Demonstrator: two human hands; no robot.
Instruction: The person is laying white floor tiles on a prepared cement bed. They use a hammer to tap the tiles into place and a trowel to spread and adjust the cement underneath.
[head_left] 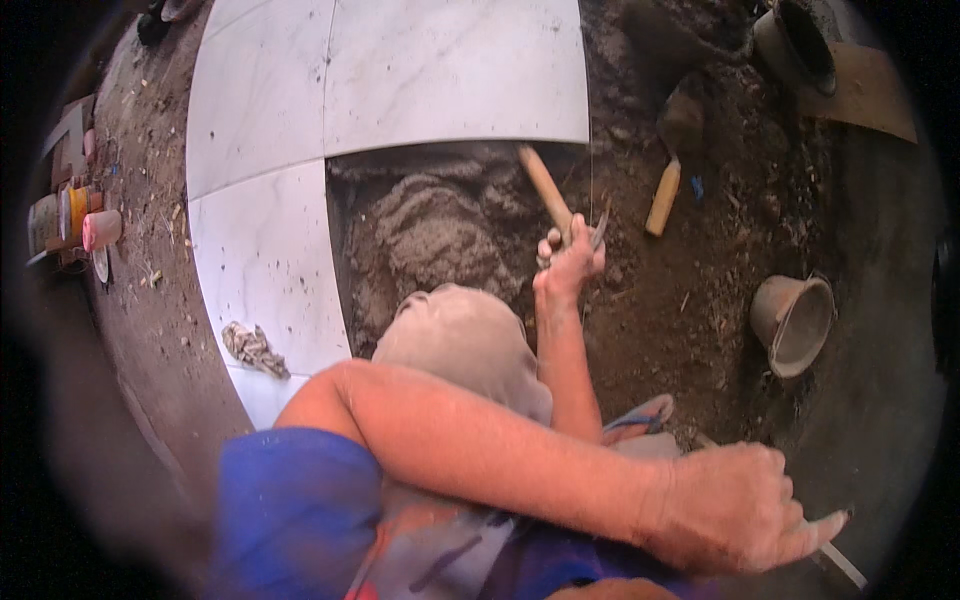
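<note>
- Mortar bed (430, 235): grey, wet-looking, lumpy surface; the landmark for all entries below.
- White tiles (450, 70): veined, laid along the far and left edges of the mortar bed.
- Right hand (572, 262): at the right edge of the mortar bed; fingers wrapped around a wooden-handled tool.
- Wooden-handled tool (545, 185): over the right part of the mortar bed, handle slanting toward the far tile edge; a dark metal part shows beside the hand, its kind unclear.
- Left hand (725, 507): well to the near right of the mortar bed, forearm crossing in front of the body; most fingers curled, one stretched out to the right; whether they grip anything cannot be told.
- Pale strip (845, 566): just beside the left hand, farther from the mortar bed; contact unclear.
- Knee (460, 340): in beige cloth, covering the near edge of the mortar bed.
- Trowel (663, 200): wooden handle, mortar-coated blade; on the soil right of the mortar bed.
- Grey bucket (792, 325): tipped, well right of the mortar bed.
- Crumpled rag (255, 348): on tile, near left of the mortar bed.
</note>
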